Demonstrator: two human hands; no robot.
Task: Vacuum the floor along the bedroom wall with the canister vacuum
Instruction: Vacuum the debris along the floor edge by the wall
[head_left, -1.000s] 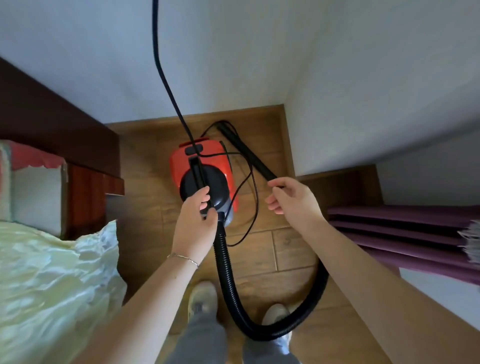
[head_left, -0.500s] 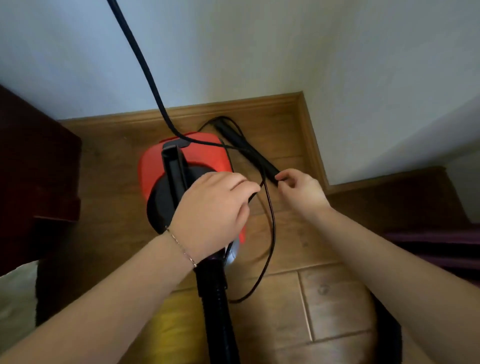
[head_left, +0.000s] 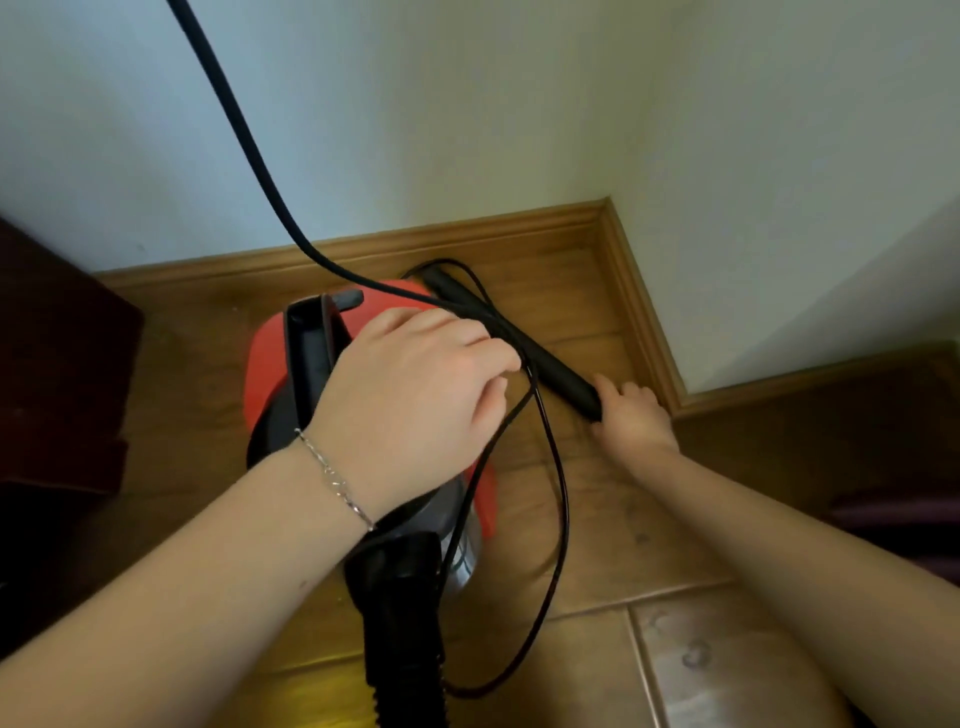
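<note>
Seen from the head camera, the red and black canister vacuum (head_left: 267, 364) is sitting on the wooden floor (head_left: 597, 545) in the corner of the room, close to the baseboard (head_left: 467, 228) under the pale wall (head_left: 467, 104) and just beside a dark piece of furniture (head_left: 57, 364) on the left. The left hand (head_left: 415, 400), wearing a thin silver bracelet (head_left: 332, 478) at the wrist, is lying over the top of the canister next to its black carry handle (head_left: 306, 343); its fingers are bending downward, but whether they are grasping anything underneath is hidden, so I cannot tell. The right hand (head_left: 631, 421) is reaching down to the floor near the corner, its fingers curling round the near end of the black wand (head_left: 550, 364), which is lying diagonally between the canister and the side wall. A black power cord (head_left: 244, 130) is coming down from the top edge, crossing the canister by the left fingertips and looping loosely over the floor between the two forearms. The ribbed black hose (head_left: 400, 623) is running from the canister's front toward the bottom edge.
</note>
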